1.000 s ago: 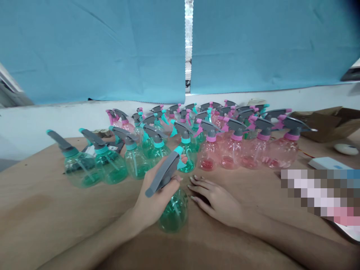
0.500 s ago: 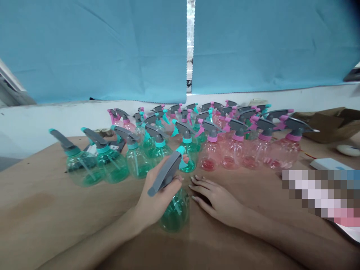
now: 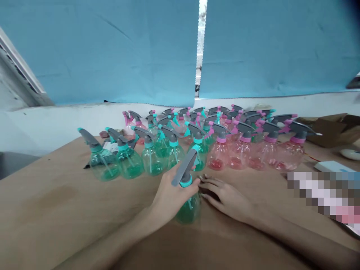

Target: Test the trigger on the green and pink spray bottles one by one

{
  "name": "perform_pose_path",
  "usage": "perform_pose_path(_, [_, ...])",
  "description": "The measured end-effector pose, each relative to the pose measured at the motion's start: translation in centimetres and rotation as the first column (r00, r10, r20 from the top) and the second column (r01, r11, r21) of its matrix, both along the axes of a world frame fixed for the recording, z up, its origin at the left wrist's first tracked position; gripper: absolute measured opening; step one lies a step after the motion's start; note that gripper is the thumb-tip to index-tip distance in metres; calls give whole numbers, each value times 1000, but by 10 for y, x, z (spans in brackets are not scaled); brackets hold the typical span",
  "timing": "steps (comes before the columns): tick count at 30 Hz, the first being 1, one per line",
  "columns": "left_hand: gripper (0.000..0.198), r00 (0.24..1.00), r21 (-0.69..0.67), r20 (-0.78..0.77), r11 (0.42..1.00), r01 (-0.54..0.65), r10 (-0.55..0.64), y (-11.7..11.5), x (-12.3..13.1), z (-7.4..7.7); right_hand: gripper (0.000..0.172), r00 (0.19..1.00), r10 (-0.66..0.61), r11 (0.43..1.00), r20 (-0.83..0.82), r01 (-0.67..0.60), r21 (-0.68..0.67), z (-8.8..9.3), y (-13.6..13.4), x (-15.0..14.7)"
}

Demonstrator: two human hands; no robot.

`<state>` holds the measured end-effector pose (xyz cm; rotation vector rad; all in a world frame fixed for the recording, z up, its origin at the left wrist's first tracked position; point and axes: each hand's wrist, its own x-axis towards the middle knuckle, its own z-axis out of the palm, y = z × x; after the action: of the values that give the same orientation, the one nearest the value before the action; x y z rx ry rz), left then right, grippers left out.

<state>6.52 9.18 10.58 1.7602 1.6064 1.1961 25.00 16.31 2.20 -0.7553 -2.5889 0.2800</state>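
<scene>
My left hand (image 3: 173,191) is wrapped around the neck of a green spray bottle (image 3: 189,210) standing on the table near me. Its thumb lies across the front just below the turquoise collar, and the other fingers are mostly hidden behind the bottle. The grey trigger head (image 3: 185,167) rises above the hand, its turquoise nozzle pointing away from me. Beside the bottle, my right hand (image 3: 229,197) rests on the tabletop, fingers stretched out and holding nothing. Its fingertips are close to the bottle's right side.
Behind my hands stand green spray bottles (image 3: 153,163) on the left and pink spray bottles (image 3: 218,155) on the right, several rows deep. A brown cardboard box (image 3: 329,131), a white mouse (image 3: 350,154) and a white box (image 3: 334,166) lie at right. Blue curtains (image 3: 126,52) hang behind.
The view has swung left. My left hand's thumb has straightened across the bottle's neck, and the turquoise collar now shows. The bottle's head looks more upright. My right hand stays on the table.
</scene>
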Motion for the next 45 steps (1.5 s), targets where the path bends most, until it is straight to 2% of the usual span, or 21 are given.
perform_pose_path(5, [21,998,-7,68,1000,11,-10,-20,-25,5,34,1000,-13,996,10,14,-92,15,-13,-11])
perform_pose_path(9, [16,993,-11,19,993,-119,119,-46,-58,12,29,1000,14,992,-15,-15,-125,30,-18,-30])
perform_pose_path(12, [17,971,12,-26,971,-237,238,-65,-90,12,24,998,51,984,-38,-57,-170,43,-21,-54])
perform_pose_path(18, [19,877,116,-78,878,-465,475,-95,-159,14,23,983,152,975,-105,-166,-150,80,-37,-129])
perform_pose_path(22, [22,761,216,-92,758,-615,643,-106,-199,21,32,964,180,966,-195,-210,-150,102,-48,-186])
perform_pose_path(25, [22,705,268,-66,693,-669,706,-104,-228,24,45,961,155,952,-228,-207,-225,109,-50,-226])
perform_pose_path(29, [31,713,324,0,674,-664,701,-87,-268,20,63,970,75,884,-231,-172,-434,113,-50,-264])
perform_pose_path(32, [41,738,341,17,690,-638,674,-71,-292,15,73,976,32,834,-217,-146,-533,116,-51,-281])
perform_pose_path(36, [50,806,373,19,744,-555,592,-53,-306,13,78,977,-4,804,-214,-124,-581,117,-48,-295])
perform_pose_path(40, [59,856,396,24,781,-483,516,-40,-311,15,73,975,0,771,-223,-142,-620,116,-43,-309])
perform_pose_path(45, [56,864,370,13,800,-472,504,-34,-318,13,69,973,-9,777,-233,-140,-614,112,-39,-325])
